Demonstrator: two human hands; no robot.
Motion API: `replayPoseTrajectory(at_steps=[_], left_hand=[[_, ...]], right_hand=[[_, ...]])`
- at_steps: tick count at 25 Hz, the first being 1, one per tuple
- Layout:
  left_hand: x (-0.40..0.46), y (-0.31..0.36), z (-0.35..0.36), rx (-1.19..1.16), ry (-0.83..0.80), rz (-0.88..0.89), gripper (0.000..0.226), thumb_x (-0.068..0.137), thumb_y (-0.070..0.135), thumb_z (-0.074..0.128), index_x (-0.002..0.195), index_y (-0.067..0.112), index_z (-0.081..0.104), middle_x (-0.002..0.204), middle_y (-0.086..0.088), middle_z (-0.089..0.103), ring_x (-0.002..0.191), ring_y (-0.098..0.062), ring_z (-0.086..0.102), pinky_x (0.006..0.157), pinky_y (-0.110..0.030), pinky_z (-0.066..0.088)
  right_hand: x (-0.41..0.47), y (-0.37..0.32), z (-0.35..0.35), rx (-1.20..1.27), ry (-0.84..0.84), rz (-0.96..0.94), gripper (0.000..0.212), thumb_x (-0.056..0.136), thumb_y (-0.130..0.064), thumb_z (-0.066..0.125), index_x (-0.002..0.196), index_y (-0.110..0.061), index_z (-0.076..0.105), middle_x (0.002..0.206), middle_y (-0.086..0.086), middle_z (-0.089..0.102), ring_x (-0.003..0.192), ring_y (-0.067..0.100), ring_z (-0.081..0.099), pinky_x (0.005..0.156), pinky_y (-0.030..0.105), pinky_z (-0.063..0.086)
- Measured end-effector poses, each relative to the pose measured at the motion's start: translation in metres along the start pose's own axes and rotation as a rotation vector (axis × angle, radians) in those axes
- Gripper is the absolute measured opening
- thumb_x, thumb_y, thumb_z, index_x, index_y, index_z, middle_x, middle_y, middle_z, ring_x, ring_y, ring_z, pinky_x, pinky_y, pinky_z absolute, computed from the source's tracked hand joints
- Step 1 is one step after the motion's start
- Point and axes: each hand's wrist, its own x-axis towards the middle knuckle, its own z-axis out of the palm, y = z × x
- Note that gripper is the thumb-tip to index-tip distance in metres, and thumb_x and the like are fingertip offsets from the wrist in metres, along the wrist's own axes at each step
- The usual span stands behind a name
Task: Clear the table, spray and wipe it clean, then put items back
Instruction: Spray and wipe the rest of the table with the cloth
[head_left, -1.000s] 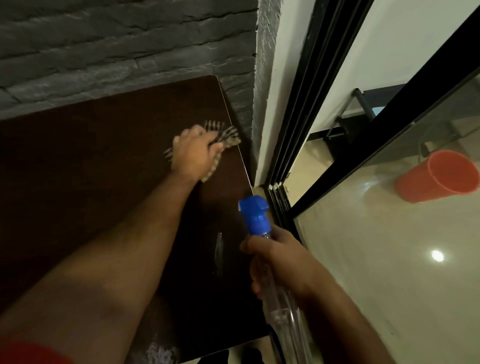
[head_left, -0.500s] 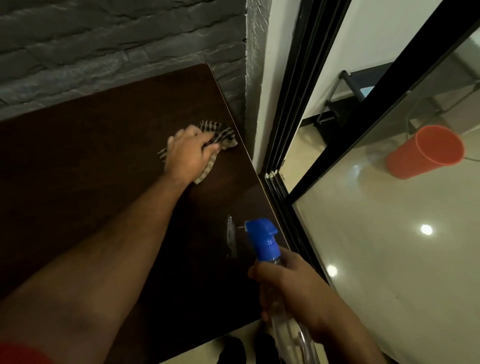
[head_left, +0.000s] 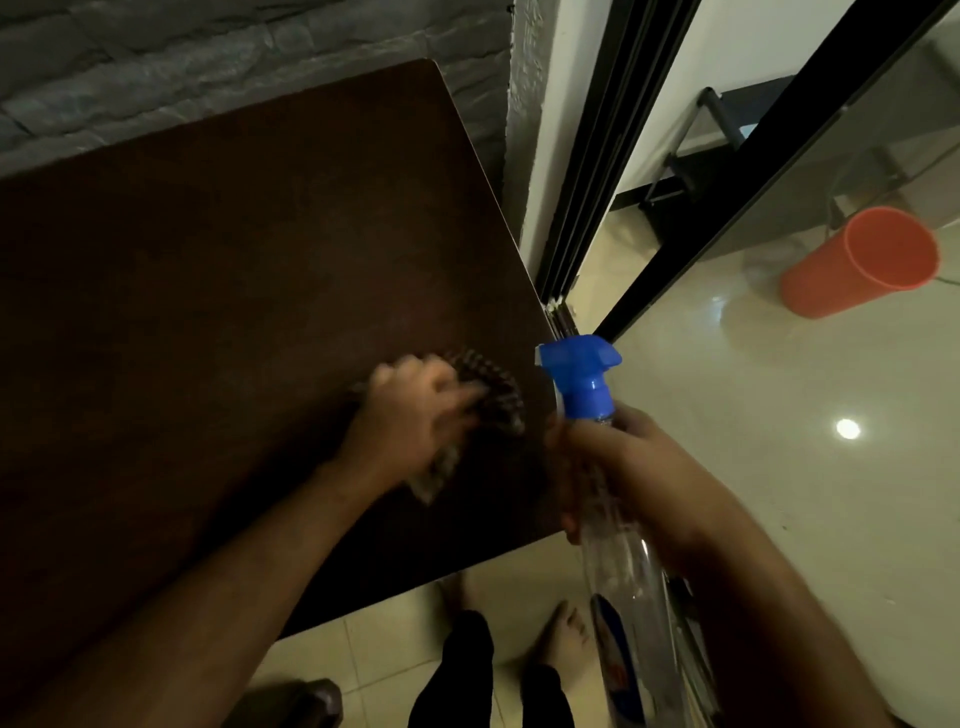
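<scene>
A dark brown table fills the left of the view. My left hand presses a checked cloth flat on the tabletop near its right edge; both are blurred by motion. Just right of the table edge, my right hand grips a clear spray bottle with a blue trigger head, held upright with the nozzle pointing left. The two hands are close together, a small gap apart.
A grey brick wall runs behind the table. Black sliding door frames and a glass panel stand to the right. An orange cup stands on the tiled floor beyond. My bare feet show below the table's near edge.
My left hand has dragged the cloth from the far right part of the table toward me along the right edge. The bottle stayed in my right hand, now beside the cloth.
</scene>
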Motion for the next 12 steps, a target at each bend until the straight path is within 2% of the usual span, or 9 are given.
replayPoseTrajectory(at_steps=[3,4,6,8,10,11,12], left_hand=[[0.069,-0.035,-0.009,0.054,0.108,-0.399,0.038,0.093,0.043,0.051,0.124,0.025,0.060,0.110,-0.004,0.055,0.104,-0.028,0.049,0.085,-0.039,0.032],[0.095,-0.030,-0.010,0.054,0.110,-0.459,0.038,0.093,0.043,0.051,0.127,0.027,0.058,0.114,-0.003,0.054,0.108,-0.026,0.048,0.088,-0.039,0.032],[0.118,0.005,-0.006,0.029,0.063,-0.445,0.037,0.094,0.044,0.049,0.128,0.030,0.055,0.119,-0.001,0.052,0.109,-0.022,0.046,0.092,-0.037,0.032],[0.084,0.037,0.004,0.020,-0.048,-0.248,0.037,0.094,0.041,0.047,0.129,0.032,0.053,0.118,0.001,0.050,0.107,-0.019,0.044,0.090,-0.035,0.029],[0.029,0.033,0.005,0.020,-0.081,-0.106,0.037,0.093,0.040,0.048,0.128,0.031,0.055,0.117,0.001,0.051,0.106,-0.020,0.044,0.086,-0.035,0.027],[0.016,0.016,-0.002,0.029,-0.061,-0.131,0.037,0.094,0.041,0.048,0.127,0.030,0.057,0.116,0.000,0.052,0.106,-0.021,0.044,0.086,-0.036,0.028],[0.016,-0.006,-0.009,0.056,-0.023,-0.228,0.037,0.094,0.042,0.049,0.127,0.028,0.058,0.115,-0.002,0.054,0.107,-0.023,0.046,0.088,-0.038,0.030]], right_hand=[[-0.004,0.010,-0.003,-0.019,-0.014,0.005,0.022,0.085,-0.015,0.062,0.103,-0.008,0.052,0.063,0.018,0.054,0.051,0.030,0.053,0.056,0.041,0.047],[-0.004,0.012,-0.002,-0.015,-0.017,0.009,0.023,0.085,-0.015,0.062,0.105,-0.008,0.052,0.064,0.017,0.055,0.051,0.030,0.054,0.056,0.041,0.047],[-0.006,0.016,0.001,-0.016,-0.028,0.013,0.022,0.086,-0.016,0.062,0.104,-0.010,0.052,0.063,0.016,0.055,0.051,0.029,0.054,0.056,0.040,0.047],[-0.011,0.017,0.004,-0.022,-0.045,0.019,0.019,0.086,-0.014,0.060,0.103,-0.011,0.052,0.063,0.018,0.054,0.050,0.029,0.053,0.055,0.039,0.045],[-0.014,0.018,0.002,-0.020,-0.074,0.034,0.019,0.087,-0.014,0.060,0.104,-0.013,0.053,0.065,0.018,0.055,0.051,0.029,0.053,0.056,0.039,0.045],[-0.016,0.021,0.000,-0.021,-0.088,0.042,0.019,0.087,-0.014,0.061,0.104,-0.014,0.053,0.066,0.017,0.056,0.052,0.029,0.054,0.058,0.040,0.046],[-0.017,0.024,-0.002,-0.021,-0.096,0.045,0.020,0.087,-0.015,0.061,0.105,-0.015,0.053,0.067,0.016,0.056,0.053,0.028,0.054,0.059,0.042,0.046]])
